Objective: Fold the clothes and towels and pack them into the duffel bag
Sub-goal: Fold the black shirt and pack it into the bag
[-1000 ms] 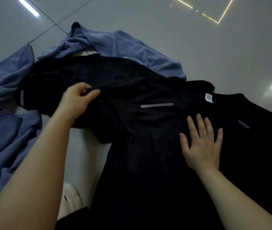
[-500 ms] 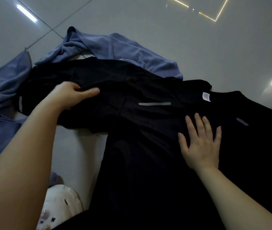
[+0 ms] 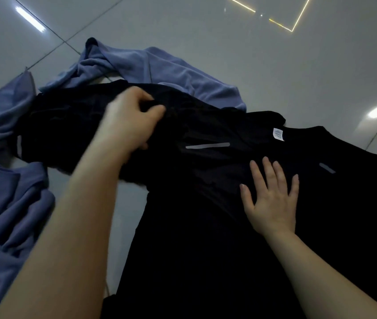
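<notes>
The left hand (image 3: 132, 118) has its fingers and thumb curled round a bunch of black cloth, a sleeve of the black T-shirt (image 3: 206, 226), and holds it up over the shirt's far-left shoulder. The hand is smeared with motion, so how tightly the cloth is gathered I cannot tell. The right hand (image 3: 272, 199) lies flat with fingers spread and straight, palm down, pressing on the chest of the shirt just right of centre.

The shirt is spread on the pale tiled floor (image 3: 275, 65), its collar toward the far side and its body running to the near edge. At the collar a small white neck label (image 3: 278, 134) shows; there is print on it, too small to read. A pale grey strip (image 3: 207, 145) crosses the cloth just left of the label, and a shorter grey strip (image 3: 327, 168) sits on the right shoulder. Neither carries writing I can make out.

Blue-grey towels (image 3: 160, 72) lie rumpled at the far side and down the left, partly under the shirt.

Half a second ago the left hand was further left and lower, near the sleeve's edge; it has since swung right and up with the cloth. The right hand has stayed put.
</notes>
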{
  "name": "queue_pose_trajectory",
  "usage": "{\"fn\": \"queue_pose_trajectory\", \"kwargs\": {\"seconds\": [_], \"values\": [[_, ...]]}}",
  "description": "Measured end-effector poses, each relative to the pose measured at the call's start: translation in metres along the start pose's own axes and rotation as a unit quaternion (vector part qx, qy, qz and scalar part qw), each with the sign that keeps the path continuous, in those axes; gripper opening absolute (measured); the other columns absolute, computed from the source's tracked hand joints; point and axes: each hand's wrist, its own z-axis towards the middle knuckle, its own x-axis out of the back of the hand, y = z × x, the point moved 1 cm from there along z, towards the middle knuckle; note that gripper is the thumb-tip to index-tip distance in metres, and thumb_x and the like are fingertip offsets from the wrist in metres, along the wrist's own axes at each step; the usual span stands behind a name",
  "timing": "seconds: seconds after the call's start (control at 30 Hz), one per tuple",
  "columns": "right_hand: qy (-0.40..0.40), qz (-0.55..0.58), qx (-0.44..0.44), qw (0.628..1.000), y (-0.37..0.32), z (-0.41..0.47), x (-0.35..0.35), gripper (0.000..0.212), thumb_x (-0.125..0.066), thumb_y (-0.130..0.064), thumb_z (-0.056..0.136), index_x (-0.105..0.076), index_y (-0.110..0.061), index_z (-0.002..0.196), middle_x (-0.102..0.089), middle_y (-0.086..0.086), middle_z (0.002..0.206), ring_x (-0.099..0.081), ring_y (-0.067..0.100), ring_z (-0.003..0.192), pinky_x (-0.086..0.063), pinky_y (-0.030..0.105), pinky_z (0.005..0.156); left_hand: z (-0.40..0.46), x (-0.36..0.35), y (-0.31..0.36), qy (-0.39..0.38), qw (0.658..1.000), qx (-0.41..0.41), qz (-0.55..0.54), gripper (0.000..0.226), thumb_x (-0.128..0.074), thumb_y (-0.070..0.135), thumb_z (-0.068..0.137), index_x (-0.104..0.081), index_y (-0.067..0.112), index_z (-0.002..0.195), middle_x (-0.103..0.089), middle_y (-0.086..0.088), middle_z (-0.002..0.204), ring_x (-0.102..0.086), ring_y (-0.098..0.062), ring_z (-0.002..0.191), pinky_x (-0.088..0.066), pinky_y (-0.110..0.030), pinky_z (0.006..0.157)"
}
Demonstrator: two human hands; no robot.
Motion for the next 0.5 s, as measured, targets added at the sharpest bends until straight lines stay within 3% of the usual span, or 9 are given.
{"fn": "queue_pose_trajectory", "kwargs": {"seconds": [0.07, 0.13, 0.23, 0.3, 0.37, 0.43, 0.47, 0.5], "values": [[0.002, -0.004, 0.004, 1.0, 0.0, 0.0, 0.0, 0.064, -0.025, -0.055, 0.092, -0.031, -0.026, 0.149, -0.028, 0.004, 0.157, -0.019, 0.024, 0.146, -0.007, 0.056, 0.117, -0.017, -0.035, 0.016, -0.133, 0.98, 0.065, -0.135, 0.025, -0.062, 0.031, 0.091, -0.058, 0.018, 0.112, -0.062, -0.003, 0.098, -0.061, -0.016, 0.068, -0.046, -0.02, 0.038], [0.007, -0.003, 0.007, 1.0, 0.001, 0.0, 0.0, 0.063, -0.026, -0.054, 0.092, -0.033, -0.026, 0.148, -0.03, 0.004, 0.156, -0.021, 0.024, 0.146, -0.008, 0.057, 0.116, -0.036, -0.067, 0.024, -0.28, 0.929, 0.134, -0.201, 0.043, -0.058, 0.037, 0.093, -0.049, 0.016, 0.13, -0.063, -0.014, 0.104, -0.068, -0.024, 0.064, -0.053, -0.025, 0.045], [0.013, 0.01, 0.01, 1.0, 0.002, 0.001, 0.0, 0.06, -0.026, -0.05, 0.093, -0.037, -0.024, 0.147, -0.03, 0.003, 0.156, -0.021, 0.023, 0.146, -0.007, 0.056, 0.117, -0.051, -0.088, 0.013, -0.341, 0.894, 0.168, -0.238, 0.049, -0.053, 0.036, 0.096, -0.038, 0.022, 0.14, -0.066, -0.022, 0.1, -0.072, -0.029, 0.069, -0.055, -0.027, 0.052], [0.024, 0.038, 0.011, 0.999, 0.003, 0.002, 0.001, 0.057, -0.027, -0.044, 0.094, -0.04, -0.022, 0.145, -0.032, 0.002, 0.155, -0.023, 0.021, 0.145, -0.006, 0.055, 0.118, -0.058, -0.093, 0.0, -0.33, 0.889, 0.165, -0.272, 0.034, -0.05, 0.027, 0.099, -0.047, 0.02, 0.132, -0.069, -0.019, 0.096, -0.072, -0.024, 0.068, -0.054, -0.024, 0.052], [0.035, 0.103, 0.005, 0.994, 0.005, 0.002, 0.004, 0.056, -0.027, -0.04, 0.094, -0.041, -0.02, 0.145, -0.034, 0.001, 0.154, -0.023, 0.018, 0.145, -0.005, 0.052, 0.119, -0.059, -0.097, -0.018, -0.233, 0.933, 0.114, -0.251, 0.02, -0.051, 0.016, 0.099, -0.058, 0.012, 0.117, -0.069, -0.015, 0.09, -0.068, -0.014, 0.058, -0.053, -0.021, 0.05], [0.041, 0.18, -0.003, 0.983, 0.008, 0.001, 0.009, 0.056, -0.026, -0.037, 0.093, -0.04, -0.02, 0.145, -0.034, 0.001, 0.154, -0.022, 0.014, 0.145, -0.001, 0.047, 0.12, -0.05, -0.1, -0.039, -0.05, 0.992, -0.05, -0.101, 0.015, -0.055, 0.009, 0.095, -0.063, 0.012, 0.108, -0.068, -0.009, 0.098, -0.068, -0.01, 0.071, -0.056, -0.022, 0.065], [0.054, 0.199, -0.003, 0.978, 0.01, 0.0, 0.013, 0.055, -0.028, -0.036, 0.093, -0.041, -0.02, 0.144, -0.035, 0.001, 0.153, -0.023, 0.014, 0.144, 0.0, 0.046, 0.12, -0.045, -0.103, -0.048, -0.001, 0.987, -0.163, -0.008, 0.019, -0.058, 0.011, 0.092, -0.065, 0.012, 0.11, -0.067, -0.006, 0.108, -0.066, -0.011, 0.088, -0.054, -0.024, 0.08], [0.072, 0.205, 0.002, 0.976, 0.012, -0.002, 0.017, 0.053, -0.031, -0.033, 0.094, -0.042, -0.018, 0.143, -0.037, 0.002, 0.152, -0.025, 0.015, 0.144, 0.0, 0.045, 0.119, -0.043, -0.109, -0.055, 0.0, 0.961, -0.267, 0.075, 0.026, -0.058, 0.018, 0.091, -0.065, 0.012, 0.115, -0.063, -0.005, 0.12, -0.061, -0.015, 0.106, -0.049, -0.028, 0.095]]}}
